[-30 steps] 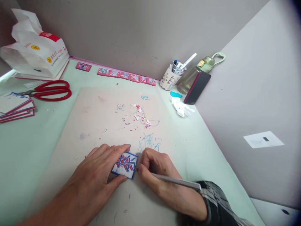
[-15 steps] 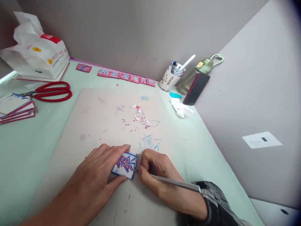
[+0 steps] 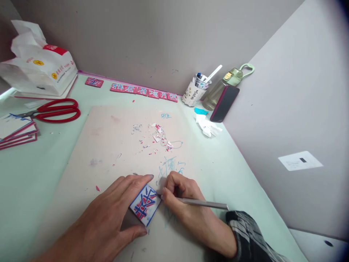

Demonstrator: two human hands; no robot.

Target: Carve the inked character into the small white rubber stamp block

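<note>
A small white tile [image 3: 145, 205] with a blue border and a blue and red character lies turned at an angle on the beige board [image 3: 109, 145]. My left hand [image 3: 109, 211] grips its edges, fingers along the upper left side and thumb near the lower corner. In my right hand [image 3: 185, 200] is a slim grey metal knife-like pen [image 3: 204, 203], pinched near its tip. That tip meets the tile's right corner. Small red and white shavings [image 3: 160, 136] lie beyond my hands.
Red-handled scissors [image 3: 58, 110] and stacked cards [image 3: 17, 131] are at left, below a white paper bag [image 3: 40, 67]. Red character tiles [image 3: 143, 91] line the back edge. A pen cup [image 3: 195, 91], bottle [image 3: 216, 92], phone [image 3: 225, 103] and crumpled tissue [image 3: 207, 125] stand or lie at back right.
The tile has been turned counterclockwise within my left hand. My right hand's tool lies flatter, its tip now at the tile's right corner. The whole view has shifted slightly.
</note>
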